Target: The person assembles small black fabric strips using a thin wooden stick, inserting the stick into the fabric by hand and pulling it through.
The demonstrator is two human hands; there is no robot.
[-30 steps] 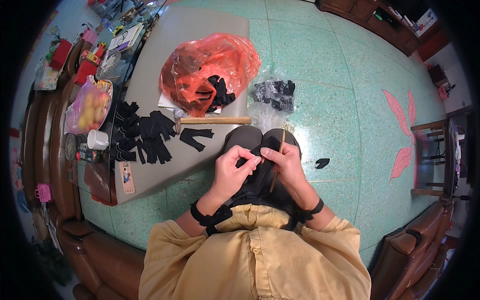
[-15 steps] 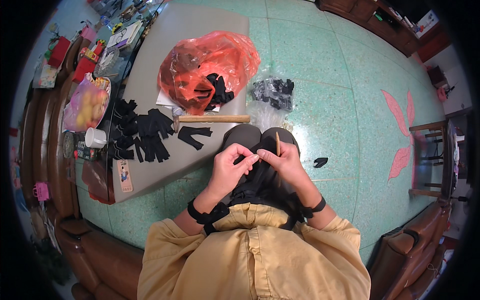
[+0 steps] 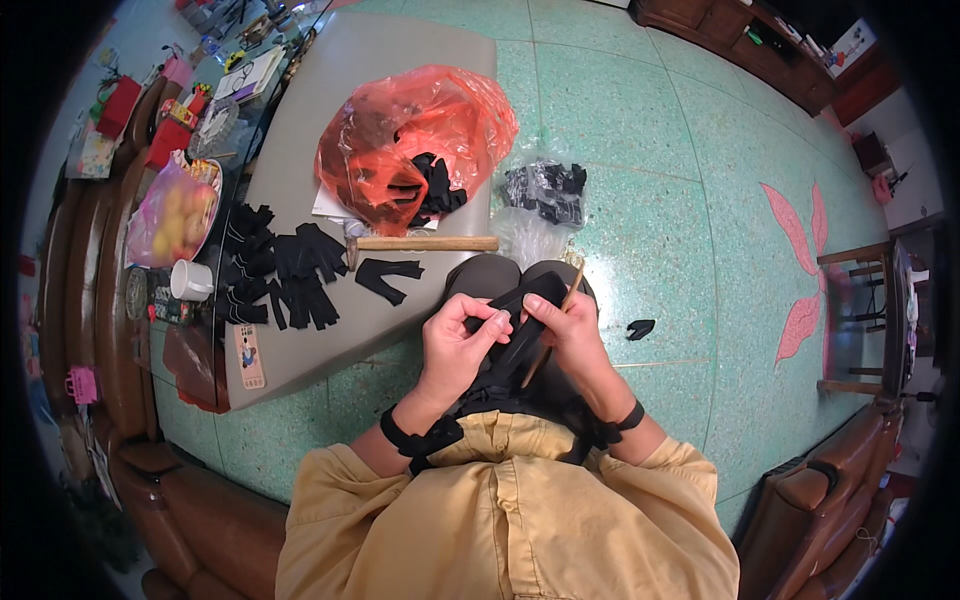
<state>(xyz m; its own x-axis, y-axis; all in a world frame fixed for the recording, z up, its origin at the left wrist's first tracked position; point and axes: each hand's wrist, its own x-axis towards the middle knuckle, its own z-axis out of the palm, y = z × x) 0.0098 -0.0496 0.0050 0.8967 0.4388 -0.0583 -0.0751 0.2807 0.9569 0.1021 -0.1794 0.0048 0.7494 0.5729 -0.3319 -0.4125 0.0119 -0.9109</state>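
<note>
Over my lap, my left hand [image 3: 455,348] is closed in a pinch at the near side of a black fabric piece [image 3: 513,299]. My right hand [image 3: 572,338] grips the same fabric with its thumb laid on top. A thin wooden stick [image 3: 573,284] is also held in my right hand, slanting past the thumb and out below the palm. The fabric's lower part blends with my dark trousers, so its full shape is hard to make out. To the left, several black forked fabric pieces [image 3: 310,250] lie on the grey bench, with one more piece [image 3: 388,276] set apart nearer me.
A hammer [image 3: 430,243] lies across the bench beside a red plastic bag [image 3: 455,95] holding black pieces. A clear bag [image 3: 545,190] of black pieces sits beyond my knees. A white cup [image 3: 192,280] and fruit [image 3: 180,215] stand left. One black scrap [image 3: 640,329] lies on the floor.
My hands have parted slightly, and the black fabric is now raised and visible between them. The stick has tilted from near upright to a slant, its lower end toward my left.
</note>
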